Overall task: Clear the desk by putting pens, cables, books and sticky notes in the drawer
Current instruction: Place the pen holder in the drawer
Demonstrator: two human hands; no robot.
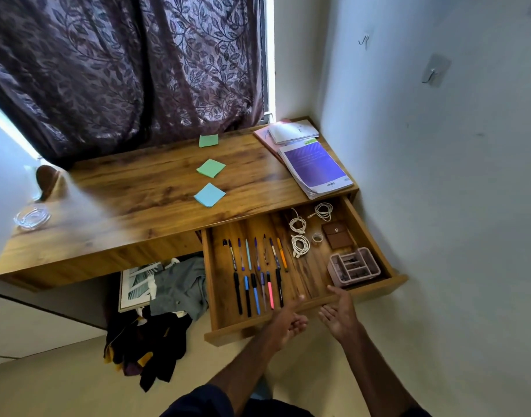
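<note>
The drawer (211,284) stands pulled well out from under the bench (137,188). Both hands hover apart and empty just at its front rim, the left hand (288,325) with fingers loosely curled, the right hand (339,314) flat and spread. The pens (255,275) lie in rows in the drawer's left half and the coiled cables (300,245) towards its middle, so that part looks done. Three sticky notes (210,168) lie on the bench behind the drawer, and the books (315,167) are stacked behind its right end, the nearest at the bench edge above it. The main risk, I judge, is shutting the drawer now with notes and books left out. Room for the books looks scarce: a pouch (338,234), a tape roll (317,237) and a pink tray (353,267) fill the right side, so books laid in may press on the cables or knock the pens out of line. A bump against the far-out drawer could jolt its contents, and the loose notes may scatter if swept up carelessly.
</note>
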